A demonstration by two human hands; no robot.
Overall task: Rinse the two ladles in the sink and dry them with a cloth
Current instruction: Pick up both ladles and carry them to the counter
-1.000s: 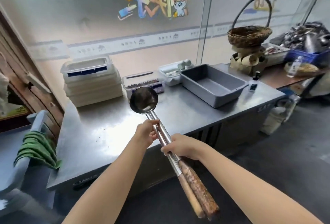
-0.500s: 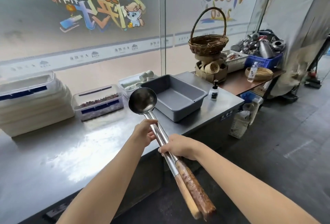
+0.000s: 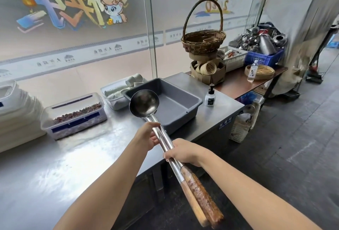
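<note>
Two steel ladles with wooden handles lie stacked one on the other, bowls nested, held out over the steel counter's front edge. My left hand grips the metal shafts higher up, near the bowls. My right hand grips the same shafts lower down, just above the wooden handles, which point back towards me. No sink and no cloth are in view.
A grey plastic tub sits on the steel counter behind the ladle bowls. Lidded plastic boxes stand to the left, a small pump bottle to the right. A wicker basket and a blue crate of metalware stand on a wooden table beyond.
The view has swung to the right along the counter; the green cloth at the left has gone out of sight. Both hands keep the same grip on the ladles.
</note>
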